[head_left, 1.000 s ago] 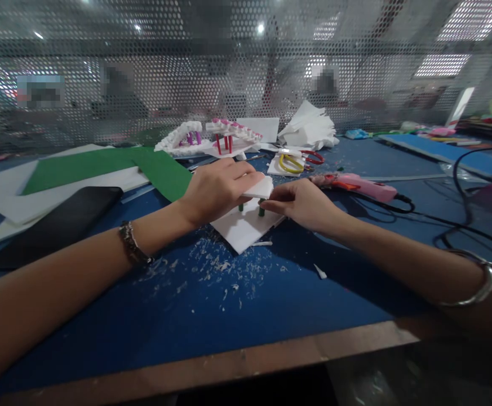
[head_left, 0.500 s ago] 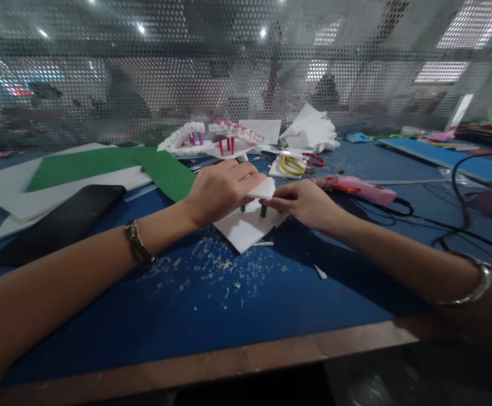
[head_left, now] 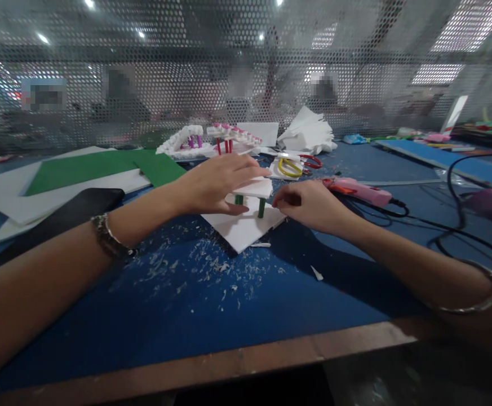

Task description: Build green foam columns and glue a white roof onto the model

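A small model stands on the table: a white foam base (head_left: 238,234), short green posts (head_left: 261,208) and a white foam roof piece (head_left: 254,188) on top. My left hand (head_left: 216,179) is open over the model, its fingers stretched along the roof piece and its thumb low beside a post. To the right of the roof, my right hand (head_left: 309,204) is closed in a pinch close to the roof's corner. Whatever its fingertips hold, if anything, is hidden. White foam crumbs (head_left: 224,268) and a thin strip (head_left: 261,245) lie in front of the base.
Behind stand two foam models, one with purple posts (head_left: 195,141), one with red posts (head_left: 229,146). Yellow-handled scissors (head_left: 290,167) and a pink glue gun (head_left: 362,192) with a black cord lie right. Green sheets (head_left: 80,172) and a black flat object (head_left: 63,225) lie left.
My left hand has loosened from the roof piece, its thumb now spread low and away from the fingers. My right fingertips have drawn slightly back from the roof's corner, showing more of the posts.
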A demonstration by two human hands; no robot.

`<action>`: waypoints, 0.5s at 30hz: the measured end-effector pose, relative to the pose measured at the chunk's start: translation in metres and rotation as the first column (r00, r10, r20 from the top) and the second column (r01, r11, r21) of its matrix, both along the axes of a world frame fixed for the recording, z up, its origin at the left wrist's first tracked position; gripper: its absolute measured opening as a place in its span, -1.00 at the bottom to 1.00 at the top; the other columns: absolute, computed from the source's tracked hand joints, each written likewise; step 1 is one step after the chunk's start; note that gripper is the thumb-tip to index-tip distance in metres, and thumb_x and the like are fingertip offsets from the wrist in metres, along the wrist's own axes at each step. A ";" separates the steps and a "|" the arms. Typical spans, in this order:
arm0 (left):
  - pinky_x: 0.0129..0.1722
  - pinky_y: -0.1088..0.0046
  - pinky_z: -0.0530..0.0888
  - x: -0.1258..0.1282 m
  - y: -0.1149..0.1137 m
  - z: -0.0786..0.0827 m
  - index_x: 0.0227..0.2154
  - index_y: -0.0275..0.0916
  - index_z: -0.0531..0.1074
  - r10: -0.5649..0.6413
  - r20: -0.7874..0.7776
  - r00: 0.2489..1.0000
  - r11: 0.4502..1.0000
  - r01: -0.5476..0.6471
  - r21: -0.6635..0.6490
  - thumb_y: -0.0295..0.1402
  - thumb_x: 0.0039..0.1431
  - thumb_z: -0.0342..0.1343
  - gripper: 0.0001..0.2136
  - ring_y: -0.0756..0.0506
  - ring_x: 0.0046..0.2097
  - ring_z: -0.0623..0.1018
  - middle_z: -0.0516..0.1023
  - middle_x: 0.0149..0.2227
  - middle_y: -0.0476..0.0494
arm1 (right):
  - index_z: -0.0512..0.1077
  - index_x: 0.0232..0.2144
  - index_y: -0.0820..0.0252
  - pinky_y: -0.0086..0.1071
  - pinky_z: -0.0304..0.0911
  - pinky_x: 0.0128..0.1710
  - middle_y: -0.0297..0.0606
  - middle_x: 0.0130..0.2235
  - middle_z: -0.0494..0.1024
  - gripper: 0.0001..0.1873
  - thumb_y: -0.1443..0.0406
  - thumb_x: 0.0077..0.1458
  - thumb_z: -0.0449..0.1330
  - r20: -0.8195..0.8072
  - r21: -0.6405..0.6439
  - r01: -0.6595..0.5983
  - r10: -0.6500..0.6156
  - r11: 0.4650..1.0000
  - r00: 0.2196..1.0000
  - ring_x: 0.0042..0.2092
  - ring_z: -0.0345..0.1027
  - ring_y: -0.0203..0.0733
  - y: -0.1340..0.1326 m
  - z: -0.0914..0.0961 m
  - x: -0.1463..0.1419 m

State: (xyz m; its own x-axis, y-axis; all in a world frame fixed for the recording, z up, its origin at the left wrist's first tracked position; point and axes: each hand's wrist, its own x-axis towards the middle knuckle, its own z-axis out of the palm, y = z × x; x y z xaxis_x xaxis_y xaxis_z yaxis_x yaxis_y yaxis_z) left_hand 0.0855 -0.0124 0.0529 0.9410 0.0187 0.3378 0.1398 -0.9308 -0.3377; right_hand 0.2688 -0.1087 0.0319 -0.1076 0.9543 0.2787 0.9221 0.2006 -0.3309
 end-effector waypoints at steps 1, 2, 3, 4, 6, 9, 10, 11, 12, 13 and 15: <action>-0.04 0.33 0.26 -0.001 0.001 0.002 0.07 -0.28 0.14 -0.005 -0.029 1.000 0.999 0.004 -0.048 -0.19 0.00 0.09 -0.44 -0.19 0.03 0.32 0.31 0.04 -0.29 | 0.48 -0.43 0.30 -0.49 0.01 -0.53 -0.33 -0.56 0.40 -0.79 0.43 -0.13 0.06 0.060 -0.002 0.004 -0.003 1.000 0.998 -0.53 0.17 -0.38 0.000 0.000 0.001; -0.02 0.32 0.25 -0.003 0.001 0.004 0.09 -0.27 0.11 -0.005 -0.059 0.998 0.995 -0.001 -0.095 -0.18 -0.01 0.10 -0.40 -0.20 0.06 0.29 0.27 0.07 -0.29 | 0.47 -0.41 0.30 -0.48 0.01 -0.53 -0.31 -0.54 0.41 -0.78 0.43 -0.14 0.06 0.112 -0.008 0.008 -0.007 1.000 0.994 -0.52 0.18 -0.37 0.000 0.000 0.002; -0.01 0.32 0.25 -0.005 0.002 0.005 0.10 -0.25 0.08 -0.001 -0.092 0.996 0.991 -0.011 -0.136 -0.17 0.00 0.10 -0.39 -0.19 0.07 0.29 0.27 0.08 -0.29 | 0.46 -0.39 0.30 -0.48 0.00 -0.52 -0.30 -0.53 0.42 -0.77 0.43 -0.15 0.06 0.151 -0.017 0.012 -0.009 1.000 0.989 -0.51 0.18 -0.36 0.000 -0.001 0.002; -0.02 0.33 0.25 -0.006 0.003 0.005 0.11 -0.23 0.08 0.005 -0.123 0.992 0.985 -0.026 -0.170 -0.18 0.01 0.09 -0.40 -0.18 0.07 0.29 0.27 0.07 -0.27 | 0.46 -0.38 0.30 -0.47 0.00 -0.52 -0.28 -0.51 0.43 -0.76 0.43 -0.15 0.06 0.177 -0.025 0.013 -0.009 1.000 0.984 -0.50 0.18 -0.35 0.000 -0.001 0.002; -0.04 0.35 0.28 -0.008 0.005 0.004 0.11 -0.20 0.07 0.011 -0.155 0.988 0.975 -0.045 -0.219 -0.20 0.03 0.07 -0.42 -0.16 0.06 0.31 0.29 0.07 -0.25 | 0.45 -0.36 0.29 -0.46 -0.01 -0.52 -0.27 -0.50 0.45 -0.75 0.42 -0.15 0.06 0.198 -0.035 0.013 -0.006 0.999 0.980 -0.50 0.19 -0.33 0.000 -0.002 0.001; -0.04 0.36 0.28 -0.008 0.010 0.000 0.09 -0.19 0.11 -0.005 -0.116 0.993 0.966 -0.025 -0.256 -0.25 0.05 0.05 -0.48 -0.14 0.05 0.32 0.31 0.06 -0.24 | 0.46 -0.35 0.26 -0.43 0.01 -0.50 -0.24 -0.47 0.48 -0.74 0.42 -0.13 0.05 0.241 -0.046 0.009 0.002 0.999 0.971 -0.48 0.23 -0.29 0.000 0.000 0.000; -0.04 0.38 0.29 -0.007 0.011 -0.002 0.07 -0.20 0.14 -0.007 -0.095 0.995 0.963 -0.019 -0.270 -0.27 0.07 0.04 -0.52 -0.12 0.04 0.34 0.33 0.04 -0.24 | 0.46 -0.34 0.27 -0.42 0.02 -0.49 -0.22 -0.45 0.49 -0.74 0.42 -0.12 0.05 0.258 -0.045 0.007 0.005 0.999 0.966 -0.47 0.25 -0.27 -0.001 0.002 -0.001; -0.05 0.40 0.30 -0.006 0.012 -0.003 0.05 -0.23 0.18 -0.005 -0.073 0.997 0.958 -0.016 -0.287 -0.29 0.08 0.02 -0.56 -0.11 0.02 0.36 0.36 0.02 -0.25 | 0.46 -0.33 0.27 -0.40 0.04 -0.46 -0.20 -0.44 0.50 -0.74 0.41 -0.11 0.05 0.275 -0.042 0.005 0.007 0.999 0.961 -0.45 0.27 -0.24 -0.004 0.006 -0.001; -0.07 0.42 0.31 -0.005 0.012 -0.005 0.02 -0.25 0.22 0.002 -0.046 0.999 0.952 -0.017 -0.307 -0.30 0.10 0.00 -0.60 -0.09 0.00 0.38 0.38 -0.01 -0.26 | 0.46 -0.32 0.28 -0.38 0.06 -0.44 -0.18 -0.42 0.50 -0.75 0.40 -0.09 0.05 0.291 -0.036 -0.001 0.012 0.999 0.957 -0.43 0.29 -0.22 -0.008 0.010 0.000; -0.08 0.43 0.32 -0.004 0.013 -0.005 -0.01 -0.28 0.25 0.010 -0.019 1.000 0.945 -0.016 -0.326 -0.32 0.11 -0.02 -0.64 -0.08 -0.03 0.40 0.40 -0.04 -0.26 | 0.46 -0.32 0.28 -0.36 0.09 -0.40 -0.17 -0.40 0.51 -0.75 0.39 -0.06 0.05 0.301 -0.026 -0.018 0.025 0.999 0.953 -0.40 0.30 -0.19 -0.015 0.015 0.000; -0.11 0.45 0.34 -0.004 0.013 -0.005 -0.07 -0.30 0.31 0.026 0.056 0.998 0.935 -0.005 -0.355 -0.34 0.13 -0.04 -0.69 -0.07 -0.07 0.43 0.44 -0.08 -0.26 | 0.45 -0.30 0.26 -0.33 0.14 -0.32 -0.17 -0.33 0.51 -0.77 0.33 -0.01 0.06 0.300 -0.004 -0.098 0.095 0.995 0.949 -0.33 0.34 -0.17 -0.032 0.024 0.001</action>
State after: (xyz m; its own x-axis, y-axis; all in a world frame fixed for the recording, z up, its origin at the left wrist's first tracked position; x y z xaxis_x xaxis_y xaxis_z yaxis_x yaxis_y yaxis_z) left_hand 0.0810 0.0009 0.0480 0.9181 0.1621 0.3616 0.1648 -0.9860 0.0234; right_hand 0.2700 -0.1409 0.0562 -0.2786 0.9326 0.2296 0.9546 0.2952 -0.0404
